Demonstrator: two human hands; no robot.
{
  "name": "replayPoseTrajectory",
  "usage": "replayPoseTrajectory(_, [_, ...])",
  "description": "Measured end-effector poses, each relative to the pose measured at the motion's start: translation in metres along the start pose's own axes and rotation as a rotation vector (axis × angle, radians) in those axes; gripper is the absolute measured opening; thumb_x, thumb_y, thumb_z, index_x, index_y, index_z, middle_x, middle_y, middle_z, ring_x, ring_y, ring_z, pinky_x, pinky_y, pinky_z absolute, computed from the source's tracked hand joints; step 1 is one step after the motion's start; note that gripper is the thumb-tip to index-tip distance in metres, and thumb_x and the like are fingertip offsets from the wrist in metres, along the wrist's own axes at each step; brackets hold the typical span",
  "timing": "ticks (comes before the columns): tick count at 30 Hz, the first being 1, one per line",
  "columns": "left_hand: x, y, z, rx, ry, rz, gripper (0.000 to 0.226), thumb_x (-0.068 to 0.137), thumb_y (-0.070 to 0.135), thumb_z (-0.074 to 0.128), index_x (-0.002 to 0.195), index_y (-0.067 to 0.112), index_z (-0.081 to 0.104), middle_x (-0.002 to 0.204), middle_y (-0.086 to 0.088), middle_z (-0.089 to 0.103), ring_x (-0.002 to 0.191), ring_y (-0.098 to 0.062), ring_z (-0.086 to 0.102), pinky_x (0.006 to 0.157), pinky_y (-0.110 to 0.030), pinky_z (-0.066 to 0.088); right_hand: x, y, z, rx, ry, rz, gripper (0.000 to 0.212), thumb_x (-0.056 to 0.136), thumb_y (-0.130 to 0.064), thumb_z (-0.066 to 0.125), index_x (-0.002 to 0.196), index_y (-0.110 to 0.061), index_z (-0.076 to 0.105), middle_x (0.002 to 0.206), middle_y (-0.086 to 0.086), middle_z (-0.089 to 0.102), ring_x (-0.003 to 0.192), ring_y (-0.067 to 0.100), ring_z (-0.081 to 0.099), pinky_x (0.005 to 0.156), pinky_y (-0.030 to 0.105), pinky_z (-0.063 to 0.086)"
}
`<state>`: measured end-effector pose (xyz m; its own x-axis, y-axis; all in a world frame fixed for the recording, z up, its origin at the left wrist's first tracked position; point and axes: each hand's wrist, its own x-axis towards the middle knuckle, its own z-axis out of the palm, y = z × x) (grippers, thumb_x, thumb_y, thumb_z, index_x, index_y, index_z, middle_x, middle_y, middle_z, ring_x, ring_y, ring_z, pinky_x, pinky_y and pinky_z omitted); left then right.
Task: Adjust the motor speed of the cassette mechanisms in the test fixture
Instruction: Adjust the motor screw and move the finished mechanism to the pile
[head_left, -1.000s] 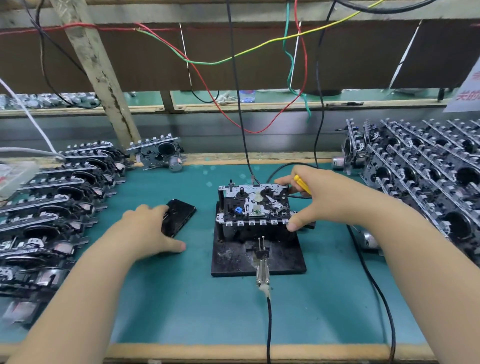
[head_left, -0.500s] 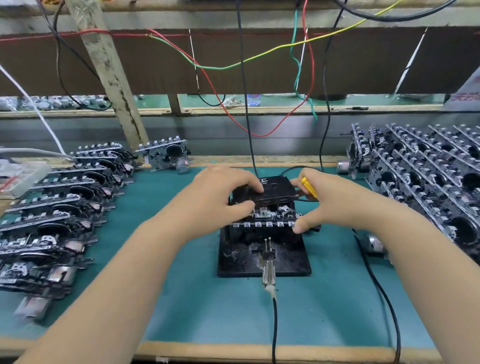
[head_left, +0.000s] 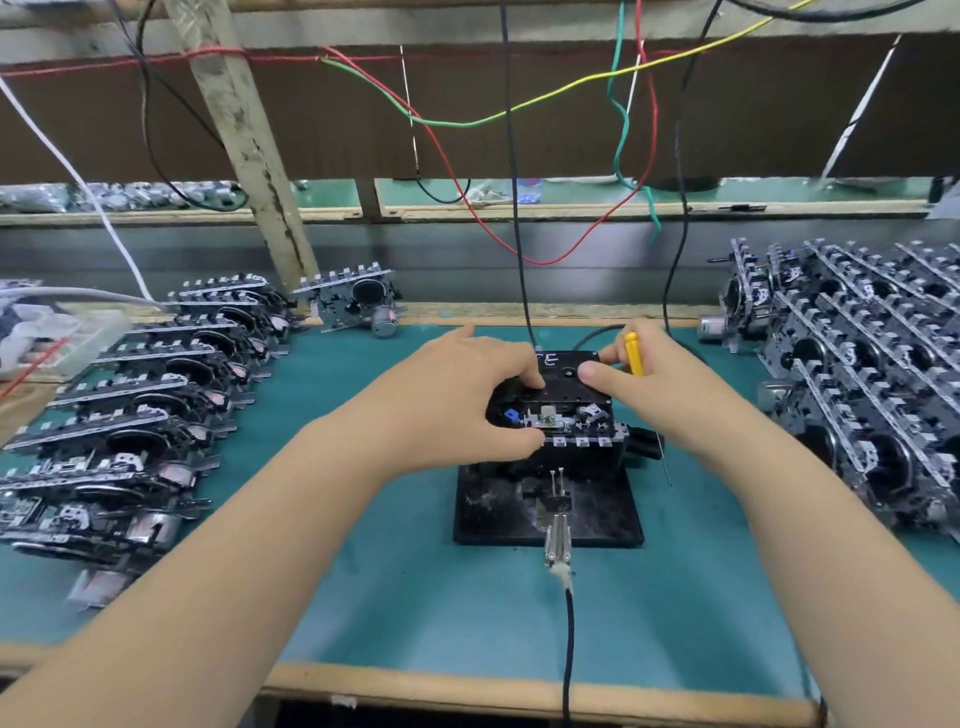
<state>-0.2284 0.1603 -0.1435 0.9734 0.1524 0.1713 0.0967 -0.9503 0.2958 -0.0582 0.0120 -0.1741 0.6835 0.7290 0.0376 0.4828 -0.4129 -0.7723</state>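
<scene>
Black cassette (head_left: 566, 376) sits atop the mechanism (head_left: 563, 423) in the test fixture (head_left: 545, 512) mid-tabletop, left hand (head_left: 462, 400) gripping its edge, right hand (head_left: 649, 384) pinching a yellow screwdriver (head_left: 634, 353) while pressing; uneven pressure could seat it crooked.

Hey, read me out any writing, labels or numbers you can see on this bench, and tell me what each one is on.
"7E", or near it: pale handwritten marks on the top of the black cassette seated in the mechanism on the test fixture; the first mark is partly hidden by the left hand, so the reading is unsure.
No other writing shows: none on the yellow screwdriver in the right hand, the stacked mechanisms or the wires.
</scene>
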Motion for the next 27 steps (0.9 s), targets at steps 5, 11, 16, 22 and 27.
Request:
replayPoseTrajectory(5, [-0.001, -0.006, 0.0, -0.01, 0.016, 0.028, 0.05, 0.078, 0.033, 0.076, 0.125, 0.025, 0.06, 0.132, 0.011, 0.062, 0.126, -0.009, 0.05, 0.119, -0.014, 0.0, -0.001, 0.007, 0.003, -0.005, 0.005, -0.008, 0.028, 0.094, -0.048, 0.063, 0.092, -0.027, 0.045, 0.104, -0.024, 0.057, 0.094, 0.002, 0.056, 0.07, 0.029, 0.04])
replayPoseTrajectory(11, [-0.002, -0.004, 0.014, 0.025, 0.047, 0.077, 0.042, 0.083, 0.027, 0.07, 0.122, 0.027, 0.054, 0.114, 0.012, 0.061, 0.12, -0.009, 0.047, 0.122, -0.027, 0.011, -0.005, 0.006, 0.004, 0.036, 0.022, -0.009, 0.037, 0.093, -0.05, 0.063, 0.085, -0.023, 0.039, 0.107, -0.023, 0.058, 0.101, 0.011, 0.059, 0.075, 0.034, 0.043])
replayPoseTrajectory(16, [-0.026, -0.01, 0.043, -0.055, 0.077, -0.026, 0.062, 0.081, 0.042, 0.07, 0.134, 0.042, 0.039, 0.17, 0.003, -0.002, 0.154, -0.011, -0.014, 0.125, -0.052, 0.002, -0.006, 0.004, 0.005, 0.071, 0.026, 0.008, 0.036, 0.093, -0.049, 0.064, 0.084, -0.026, 0.038, 0.107, -0.019, 0.059, 0.093, 0.007, 0.056, 0.068, 0.031, 0.04])
replayPoseTrajectory(22, [-0.042, 0.002, 0.061, -0.254, 0.142, -0.124, 0.094, 0.056, 0.064, 0.078, 0.137, 0.055, 0.031, 0.163, 0.019, -0.026, 0.153, -0.012, -0.02, 0.12, -0.059, 0.022, -0.008, 0.003, 0.006, 0.072, 0.037, 0.012, 0.035, 0.093, -0.049, 0.063, 0.082, -0.029, 0.037, 0.109, -0.019, 0.059, 0.098, 0.005, 0.057, 0.067, 0.029, 0.039])
replayPoseTrajectory(27, [-0.028, 0.016, 0.073, -0.467, 0.288, -0.253, 0.075, 0.06, 0.045, 0.093, 0.116, 0.053, 0.044, 0.165, 0.023, -0.012, 0.155, -0.011, 0.001, 0.118, -0.043, 0.03, -0.01, 0.002, 0.007, 0.076, 0.052, 0.027, 0.035, 0.093, -0.05, 0.063, 0.082, -0.028, 0.038, 0.108, -0.021, 0.059, 0.093, 0.004, 0.056, 0.066, 0.031, 0.038])
